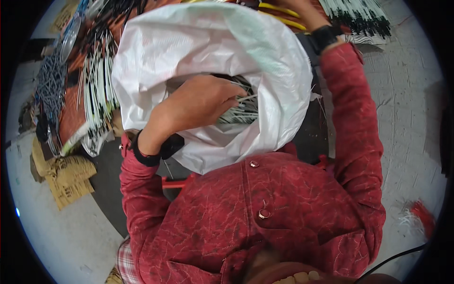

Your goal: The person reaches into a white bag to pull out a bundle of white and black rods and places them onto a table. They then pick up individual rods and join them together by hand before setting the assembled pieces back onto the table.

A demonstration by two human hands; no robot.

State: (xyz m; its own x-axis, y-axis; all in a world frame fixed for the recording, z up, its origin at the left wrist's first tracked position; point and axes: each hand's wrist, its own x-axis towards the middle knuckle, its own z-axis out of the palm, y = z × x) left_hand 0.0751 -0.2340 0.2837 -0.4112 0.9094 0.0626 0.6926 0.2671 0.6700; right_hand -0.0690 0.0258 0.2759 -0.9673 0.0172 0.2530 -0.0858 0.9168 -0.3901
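My left hand (201, 99) reaches over the mouth of a large white woven sack (161, 45), its fingers closed in a pinch. From the fingertips juts a thin pale stick (248, 98). Below it, inside the sack, lie many similar thin sticks (236, 115) in a loose pile. My right hand (305, 12) is at the top edge of the picture, beyond the sack's far right side. Curved yellow handles (283, 20) lie right beside it. Its fingers are cut off by the picture's edge, so their grip does not show.
Bundles of thin white sticks with black ends (98, 85) lie left of the sack, near a pile of grey-blue pieces (51, 87). Another such bundle (357, 16) is at the far right. Brown paper sacking (66, 175) lies lower left; red strands (422, 217) lie right.
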